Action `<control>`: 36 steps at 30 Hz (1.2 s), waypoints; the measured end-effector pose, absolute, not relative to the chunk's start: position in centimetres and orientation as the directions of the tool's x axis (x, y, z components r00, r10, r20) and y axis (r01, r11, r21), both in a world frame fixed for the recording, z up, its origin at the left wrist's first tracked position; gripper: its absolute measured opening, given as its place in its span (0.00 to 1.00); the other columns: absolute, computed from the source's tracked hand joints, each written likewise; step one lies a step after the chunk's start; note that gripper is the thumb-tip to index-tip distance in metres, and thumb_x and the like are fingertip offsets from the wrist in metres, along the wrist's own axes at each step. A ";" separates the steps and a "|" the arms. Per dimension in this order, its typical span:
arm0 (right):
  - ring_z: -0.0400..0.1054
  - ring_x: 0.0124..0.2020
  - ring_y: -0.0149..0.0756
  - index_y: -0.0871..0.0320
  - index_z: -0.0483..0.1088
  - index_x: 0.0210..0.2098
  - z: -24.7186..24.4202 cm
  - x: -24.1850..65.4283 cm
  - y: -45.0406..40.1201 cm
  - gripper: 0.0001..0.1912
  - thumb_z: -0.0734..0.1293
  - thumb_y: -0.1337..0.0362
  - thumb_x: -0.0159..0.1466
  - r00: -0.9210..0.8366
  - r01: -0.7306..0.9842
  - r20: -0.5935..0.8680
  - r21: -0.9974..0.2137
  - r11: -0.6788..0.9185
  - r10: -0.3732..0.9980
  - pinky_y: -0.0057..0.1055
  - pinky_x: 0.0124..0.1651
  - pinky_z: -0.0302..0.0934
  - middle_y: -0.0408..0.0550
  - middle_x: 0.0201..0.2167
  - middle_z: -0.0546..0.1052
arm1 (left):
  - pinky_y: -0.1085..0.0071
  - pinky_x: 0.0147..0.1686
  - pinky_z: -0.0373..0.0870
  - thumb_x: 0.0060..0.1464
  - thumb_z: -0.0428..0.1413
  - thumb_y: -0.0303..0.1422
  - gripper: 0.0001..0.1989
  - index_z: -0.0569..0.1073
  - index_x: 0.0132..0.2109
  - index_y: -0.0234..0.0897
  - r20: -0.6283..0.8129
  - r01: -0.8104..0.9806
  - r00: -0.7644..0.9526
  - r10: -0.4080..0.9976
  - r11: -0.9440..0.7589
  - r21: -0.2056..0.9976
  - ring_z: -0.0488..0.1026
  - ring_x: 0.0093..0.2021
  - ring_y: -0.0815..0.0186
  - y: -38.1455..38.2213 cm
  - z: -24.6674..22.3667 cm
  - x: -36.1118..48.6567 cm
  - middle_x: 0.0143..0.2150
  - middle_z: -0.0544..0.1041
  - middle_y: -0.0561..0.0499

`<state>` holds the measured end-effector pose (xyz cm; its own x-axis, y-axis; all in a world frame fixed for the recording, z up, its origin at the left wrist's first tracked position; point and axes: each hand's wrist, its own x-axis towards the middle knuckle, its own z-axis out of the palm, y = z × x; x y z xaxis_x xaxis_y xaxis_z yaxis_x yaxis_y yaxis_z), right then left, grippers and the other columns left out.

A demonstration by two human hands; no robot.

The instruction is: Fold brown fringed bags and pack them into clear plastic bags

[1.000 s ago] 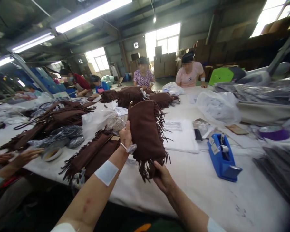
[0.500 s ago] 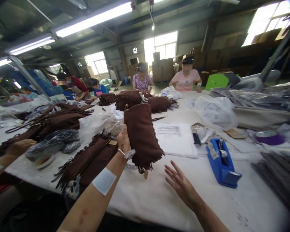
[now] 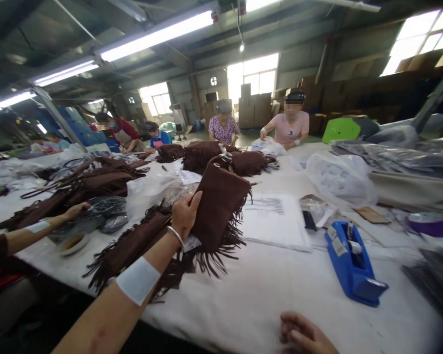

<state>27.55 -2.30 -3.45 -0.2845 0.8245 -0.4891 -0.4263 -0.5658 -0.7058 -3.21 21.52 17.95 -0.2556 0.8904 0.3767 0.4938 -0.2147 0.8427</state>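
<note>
My left hand point(image 3: 186, 214) is closed on a dark brown fringed pouch point(image 3: 221, 204), gripping its left edge. The pouch is raised and tilted over the table, its fringe hanging at the right side and bottom. Beneath my left wrist lie more brown fringed pouches point(image 3: 133, 246), partly covered by my forearm. At the bottom edge of the view, my right hand point(image 3: 304, 334) is loosely curled above the white tabletop, with nothing in it and the thumb apart from the fingers. To its upper right stands a blue tape dispenser point(image 3: 354, 265).
White sheets point(image 3: 280, 228) lie right of the pouch. A clear plastic bag point(image 3: 335, 177) and a purple tape roll point(image 3: 428, 221) are at the right. A neighbour's hand point(image 3: 76, 210) reaches in from the left, near black plastic-wrapped items point(image 3: 109, 211). Other people work across the table.
The raised pouch has tilted, with its top now leaning right and its fringe spread out. My right hand has drawn back toward the bottom edge, its fingers curling in. The neighbour's hand has moved right.
</note>
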 end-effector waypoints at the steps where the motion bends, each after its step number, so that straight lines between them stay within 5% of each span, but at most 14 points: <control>1: 0.71 0.36 0.36 0.56 0.71 0.40 -2.4 29.1 -1.7 0.23 0.74 0.53 0.48 -0.165 -0.434 -0.530 -0.718 -0.544 0.832 0.34 0.40 0.68 0.46 0.32 0.76 | 0.73 0.29 0.57 0.50 0.57 0.47 0.21 0.70 0.22 0.35 0.463 0.595 -0.146 0.874 -0.297 0.747 0.59 0.24 0.71 21.6 18.7 -3.0 0.19 0.64 0.56; 5: 0.71 0.41 0.36 0.57 0.71 0.43 2.5 33.8 1.8 0.21 0.74 0.58 0.51 0.235 -0.485 -0.476 -0.813 -0.322 0.847 0.36 0.53 0.64 0.47 0.36 0.76 | 0.72 0.34 0.60 0.57 0.53 0.42 0.15 0.74 0.31 0.35 0.624 0.683 0.495 0.605 -0.714 0.151 0.65 0.28 0.68 19.6 19.2 0.1 0.24 0.70 0.53; 9: 0.69 0.44 0.34 0.54 0.71 0.43 3.6 36.0 2.2 0.19 0.73 0.59 0.51 0.567 -0.393 -0.319 -0.915 -0.091 0.760 0.36 0.56 0.61 0.43 0.39 0.74 | 0.67 0.38 0.63 0.61 0.48 0.33 0.10 0.71 0.44 0.34 0.432 0.542 0.766 0.476 -0.840 -0.034 0.68 0.35 0.64 12.5 11.8 4.3 0.33 0.73 0.49; 12: 0.68 0.47 0.36 0.54 0.70 0.44 2.9 36.1 0.0 0.19 0.71 0.58 0.54 0.739 -0.074 -0.119 -0.993 -0.096 0.664 0.41 0.60 0.57 0.44 0.41 0.74 | 0.66 0.41 0.64 0.62 0.47 0.29 0.12 0.68 0.51 0.36 0.241 0.519 0.823 0.514 -0.853 0.048 0.68 0.42 0.63 6.7 4.0 5.7 0.43 0.73 0.47; 14: 0.67 0.48 0.39 0.56 0.69 0.46 2.6 35.0 -1.3 0.19 0.68 0.57 0.57 0.669 0.229 0.022 -0.957 -0.178 0.743 0.44 0.59 0.57 0.47 0.44 0.74 | 0.64 0.47 0.62 0.62 0.45 0.29 0.14 0.67 0.53 0.37 0.216 0.541 0.806 0.550 -0.834 0.104 0.67 0.48 0.61 4.5 0.5 5.5 0.50 0.71 0.46; 16: 0.65 0.51 0.42 0.55 0.68 0.49 2.3 33.1 -1.6 0.18 0.66 0.58 0.60 0.374 0.519 0.119 -0.849 -0.101 0.920 0.45 0.58 0.58 0.50 0.49 0.72 | 0.62 0.51 0.60 0.62 0.45 0.29 0.16 0.65 0.56 0.38 0.208 0.563 0.787 0.581 -0.814 0.142 0.64 0.53 0.60 4.2 -1.1 4.6 0.54 0.69 0.46; 18: 0.61 0.56 0.43 0.53 0.63 0.54 1.8 30.7 -0.9 0.22 0.65 0.62 0.61 -0.058 0.697 0.156 -0.701 0.152 0.986 0.45 0.59 0.57 0.50 0.53 0.68 | 0.61 0.52 0.59 0.62 0.47 0.30 0.16 0.64 0.56 0.38 0.188 0.595 0.764 0.617 -0.787 0.162 0.64 0.53 0.60 5.1 -1.3 3.8 0.54 0.69 0.46; 20: 0.60 0.56 0.43 0.52 0.61 0.57 0.9 28.6 0.4 0.25 0.64 0.66 0.60 -0.344 0.754 0.126 -0.554 0.353 0.931 0.46 0.58 0.58 0.50 0.54 0.68 | 0.61 0.50 0.61 0.60 0.49 0.31 0.15 0.66 0.54 0.37 0.144 0.614 0.759 0.636 -0.771 0.169 0.65 0.50 0.60 6.2 -1.1 3.3 0.51 0.71 0.46; 22: 0.64 0.50 0.42 0.54 0.64 0.54 -0.1 27.2 1.5 0.21 0.63 0.69 0.60 -0.424 0.775 0.095 -0.476 0.415 0.901 0.44 0.52 0.62 0.51 0.47 0.71 | 0.63 0.44 0.65 0.59 0.50 0.30 0.13 0.68 0.51 0.34 0.105 0.592 0.783 0.613 -0.786 0.176 0.67 0.44 0.60 6.8 -1.0 3.3 0.44 0.72 0.46; 25: 0.67 0.38 0.37 0.56 0.69 0.44 -1.2 26.8 1.9 0.13 0.61 0.71 0.61 -0.449 0.755 0.102 -0.488 0.438 0.888 0.37 0.43 0.66 0.49 0.35 0.72 | 0.65 0.35 0.66 0.59 0.49 0.27 0.10 0.70 0.47 0.32 0.101 0.554 0.807 0.582 -0.805 0.211 0.67 0.37 0.62 6.3 -0.8 3.7 0.37 0.72 0.48; 29: 0.67 0.37 0.35 0.54 0.68 0.43 -1.0 28.0 0.2 0.11 0.61 0.69 0.62 -0.481 0.710 0.020 -0.577 0.403 0.877 0.33 0.40 0.66 0.47 0.35 0.72 | 0.66 0.37 0.67 0.60 0.50 0.29 0.09 0.70 0.46 0.36 0.179 0.478 0.792 0.584 -0.775 0.414 0.68 0.39 0.64 4.9 0.3 2.3 0.37 0.73 0.49; 33: 0.67 0.43 0.37 0.51 0.66 0.47 1.0 26.3 0.3 0.13 0.63 0.64 0.63 -0.455 0.694 -0.037 -0.640 0.328 0.890 0.34 0.45 0.66 0.48 0.41 0.71 | 0.64 0.47 0.66 0.59 0.50 0.27 0.11 0.69 0.49 0.37 0.229 0.624 0.474 0.850 -0.508 0.595 0.68 0.44 0.64 4.3 1.1 -2.8 0.41 0.74 0.48; 36: 0.66 0.46 0.39 0.51 0.65 0.49 2.4 21.7 1.9 0.15 0.63 0.62 0.63 -0.497 0.651 -0.011 -0.666 0.364 0.868 0.37 0.48 0.64 0.49 0.44 0.71 | 0.59 0.49 0.66 0.58 0.52 0.29 0.12 0.69 0.49 0.36 0.166 0.798 0.205 0.965 -0.263 0.542 0.67 0.45 0.61 4.3 0.4 -6.7 0.43 0.73 0.46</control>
<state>21.71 1.90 2.39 -0.4968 0.8678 -0.0110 0.6510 0.3643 -0.6659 -6.65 4.34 0.39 0.2048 0.9646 0.1660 0.7979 -0.2628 0.5425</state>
